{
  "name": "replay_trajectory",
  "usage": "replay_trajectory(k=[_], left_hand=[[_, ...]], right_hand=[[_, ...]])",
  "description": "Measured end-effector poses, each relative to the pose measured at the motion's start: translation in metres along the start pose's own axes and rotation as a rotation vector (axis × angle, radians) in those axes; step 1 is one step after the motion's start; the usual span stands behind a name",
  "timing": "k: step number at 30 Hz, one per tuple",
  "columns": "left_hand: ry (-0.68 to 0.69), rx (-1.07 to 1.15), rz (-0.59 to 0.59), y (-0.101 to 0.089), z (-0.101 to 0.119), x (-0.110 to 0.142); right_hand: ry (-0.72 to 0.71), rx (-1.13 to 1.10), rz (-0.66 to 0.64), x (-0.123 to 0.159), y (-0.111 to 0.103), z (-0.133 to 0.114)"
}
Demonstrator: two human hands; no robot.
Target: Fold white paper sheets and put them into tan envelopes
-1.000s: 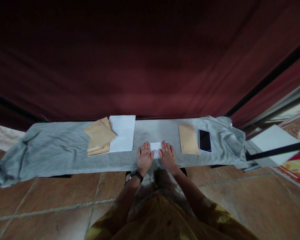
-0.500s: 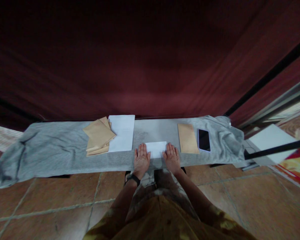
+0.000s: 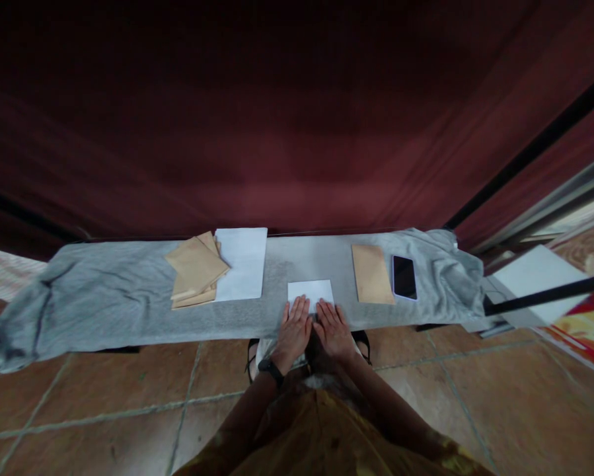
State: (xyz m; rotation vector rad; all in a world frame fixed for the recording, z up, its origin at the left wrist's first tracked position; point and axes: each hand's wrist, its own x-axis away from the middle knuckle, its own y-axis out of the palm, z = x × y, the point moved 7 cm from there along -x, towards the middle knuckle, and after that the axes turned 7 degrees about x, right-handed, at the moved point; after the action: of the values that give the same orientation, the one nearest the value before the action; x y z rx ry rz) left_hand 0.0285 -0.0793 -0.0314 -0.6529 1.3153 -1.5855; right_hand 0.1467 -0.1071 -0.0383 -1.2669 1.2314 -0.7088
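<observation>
A small white sheet of paper (image 3: 310, 289), which looks folded, lies on the grey cloth in front of me. My left hand (image 3: 295, 330) rests flat on its near left part, fingers stretched out. Beside it, my right hand (image 3: 333, 329) lies flat on the near right part, fingers also extended. Both hands cover the paper's near edge. To the left is a stack of white paper (image 3: 241, 264), partly under a fanned pile of brown envelopes (image 3: 195, 268). A single brown envelope (image 3: 372, 274) lies to the right of my hands.
A phone (image 3: 404, 277) with a dark screen lies right of the single envelope. Grey cloth (image 3: 123, 284) covers the narrow bench, bunched at both ends. A dark red curtain (image 3: 297, 165) hangs behind it. At the right are a black bar (image 3: 549, 295) and a white box (image 3: 534, 281).
Both hands have moved inward and toward me, from the paper's left and right sides to its near edge. The envelopes, paper stack and phone have stayed put.
</observation>
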Motion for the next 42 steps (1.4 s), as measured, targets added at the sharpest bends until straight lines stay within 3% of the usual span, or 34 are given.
replay_trajectory(k=[10, 13, 19, 24, 33, 42], left_hand=[[-0.137, -0.050, 0.063, -0.011, -0.022, 0.008], [-0.137, -0.037, 0.079, -0.008, -0.013, 0.000], [0.022, 0.038, -0.006, 0.014, 0.024, -0.029], [0.074, 0.076, -0.055, 0.026, 0.033, -0.051], [0.062, 0.056, -0.036, 0.023, 0.021, -0.077], [-0.094, 0.025, 0.028, 0.009, -0.017, -0.065]], right_hand=[[0.057, 0.103, 0.008, 0.011, -0.003, 0.026], [0.058, 0.106, 0.013, 0.013, -0.002, 0.026], [0.031, 0.125, 0.015, 0.010, -0.003, 0.024], [0.044, 0.152, 0.005, 0.010, 0.001, 0.025], [0.048, 0.129, 0.006, 0.009, -0.003, 0.025], [0.077, 0.098, -0.013, 0.008, -0.006, 0.025]])
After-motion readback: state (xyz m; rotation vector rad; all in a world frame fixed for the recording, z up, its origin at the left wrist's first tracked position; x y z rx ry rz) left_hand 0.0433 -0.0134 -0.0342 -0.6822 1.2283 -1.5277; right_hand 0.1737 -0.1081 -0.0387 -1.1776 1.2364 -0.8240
